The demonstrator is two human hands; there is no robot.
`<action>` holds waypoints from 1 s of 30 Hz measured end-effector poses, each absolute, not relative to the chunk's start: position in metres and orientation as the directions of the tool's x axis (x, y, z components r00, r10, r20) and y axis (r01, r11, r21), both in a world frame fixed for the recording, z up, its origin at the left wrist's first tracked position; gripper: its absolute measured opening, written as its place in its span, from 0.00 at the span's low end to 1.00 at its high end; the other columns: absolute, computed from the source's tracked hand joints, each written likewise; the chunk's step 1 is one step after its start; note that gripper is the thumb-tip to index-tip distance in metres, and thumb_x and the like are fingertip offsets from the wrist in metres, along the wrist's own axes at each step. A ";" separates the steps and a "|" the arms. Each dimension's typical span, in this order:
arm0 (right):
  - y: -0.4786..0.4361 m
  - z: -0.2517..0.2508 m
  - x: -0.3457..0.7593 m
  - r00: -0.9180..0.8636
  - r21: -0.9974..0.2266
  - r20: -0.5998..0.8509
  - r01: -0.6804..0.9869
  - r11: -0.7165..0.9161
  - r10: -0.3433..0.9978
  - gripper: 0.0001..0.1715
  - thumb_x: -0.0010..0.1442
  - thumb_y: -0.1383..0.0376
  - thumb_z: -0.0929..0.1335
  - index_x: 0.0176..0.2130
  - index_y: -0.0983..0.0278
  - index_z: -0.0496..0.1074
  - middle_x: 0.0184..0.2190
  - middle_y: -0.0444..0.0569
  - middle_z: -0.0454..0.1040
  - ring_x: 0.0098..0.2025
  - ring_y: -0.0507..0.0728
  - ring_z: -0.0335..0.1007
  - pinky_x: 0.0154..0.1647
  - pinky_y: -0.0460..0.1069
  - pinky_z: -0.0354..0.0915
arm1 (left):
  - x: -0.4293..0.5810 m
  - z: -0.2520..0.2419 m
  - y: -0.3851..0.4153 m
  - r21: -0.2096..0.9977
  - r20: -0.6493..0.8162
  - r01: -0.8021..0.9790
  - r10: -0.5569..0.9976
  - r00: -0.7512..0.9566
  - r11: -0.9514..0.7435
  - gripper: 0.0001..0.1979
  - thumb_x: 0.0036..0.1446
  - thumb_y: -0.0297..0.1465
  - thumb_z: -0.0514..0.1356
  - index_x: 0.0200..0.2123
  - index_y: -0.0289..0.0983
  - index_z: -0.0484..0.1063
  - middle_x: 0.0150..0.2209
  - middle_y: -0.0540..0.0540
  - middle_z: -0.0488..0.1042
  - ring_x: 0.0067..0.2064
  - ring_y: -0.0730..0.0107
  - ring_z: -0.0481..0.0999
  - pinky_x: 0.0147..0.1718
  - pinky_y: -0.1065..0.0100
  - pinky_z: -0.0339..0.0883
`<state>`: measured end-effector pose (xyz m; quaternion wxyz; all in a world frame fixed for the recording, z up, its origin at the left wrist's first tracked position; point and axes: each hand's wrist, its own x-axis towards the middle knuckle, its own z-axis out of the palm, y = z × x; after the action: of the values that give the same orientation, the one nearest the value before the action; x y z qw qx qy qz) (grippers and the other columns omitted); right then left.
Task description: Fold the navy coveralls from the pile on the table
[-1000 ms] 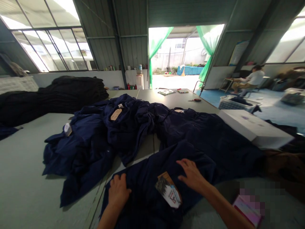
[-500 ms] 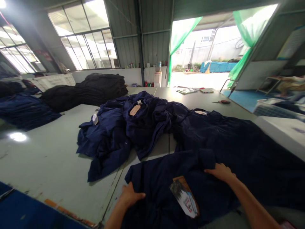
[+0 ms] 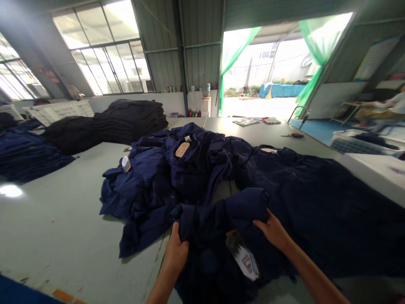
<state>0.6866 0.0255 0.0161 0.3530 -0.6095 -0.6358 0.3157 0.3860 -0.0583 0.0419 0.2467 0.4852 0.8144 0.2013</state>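
Note:
A dark navy garment (image 3: 218,219) lies bunched at the table's near side, with a printed hang tag (image 3: 243,256) on its front. My left hand (image 3: 177,245) grips its left edge, fingers tucked behind the cloth. At the other edge, my right hand (image 3: 272,228) pinches the fabric between thumb and fingers. Just beyond are more navy garments (image 3: 148,169), crumpled together, one bearing a tan paper tag (image 3: 182,149) at its collar. To the right spreads another navy garment (image 3: 310,198), flat and partly under my right forearm.
Stacks of dark folded garments (image 3: 129,122) and navy ones (image 3: 28,152) stand on the left of the pale table (image 3: 63,223). Red-handled scissors (image 3: 294,135) and printed packets (image 3: 247,121) lie toward the back. A white box (image 3: 376,169) sits at right; a person (image 3: 392,105) is beyond.
Both hands have drawn closer together and moved slightly forward, lifting and bunching the garment's upper edge. The hang tag has shifted a little with the cloth. The view has turned slightly right.

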 end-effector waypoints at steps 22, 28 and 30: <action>0.101 0.024 0.374 -0.074 -0.385 0.410 0.889 0.246 0.909 0.24 0.52 0.66 0.63 0.51 0.62 0.64 0.49 0.55 0.64 0.52 0.63 0.56 0.52 0.61 0.56 | 0.121 0.027 0.051 0.297 0.075 0.782 0.804 -0.591 0.547 0.20 0.49 0.34 0.56 0.48 0.42 0.65 0.64 0.40 0.37 0.60 0.29 0.42 0.44 0.33 0.54; 0.123 0.001 0.371 -0.010 -0.517 0.314 0.837 0.180 0.949 0.27 0.52 0.67 0.61 0.53 0.63 0.61 0.52 0.54 0.63 0.55 0.60 0.57 0.57 0.58 0.55 | 0.097 -0.025 0.089 0.445 -0.039 0.846 0.950 -0.311 0.295 0.24 0.50 0.33 0.54 0.52 0.40 0.61 0.65 0.39 0.38 0.59 0.39 0.53 0.45 0.45 0.61; 0.129 -0.004 0.377 0.024 -0.553 0.280 0.821 0.140 0.960 0.27 0.53 0.67 0.60 0.53 0.61 0.61 0.52 0.52 0.64 0.56 0.59 0.57 0.57 0.56 0.56 | 0.098 -0.034 0.100 0.431 -0.040 0.870 0.968 -0.248 0.241 0.24 0.50 0.32 0.53 0.53 0.38 0.60 0.64 0.37 0.40 0.58 0.43 0.55 0.46 0.49 0.61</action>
<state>0.3772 0.1294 -0.0038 0.3081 -0.6459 -0.6894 0.1124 0.0982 0.1003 -0.0342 0.1508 0.5942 0.7731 0.1628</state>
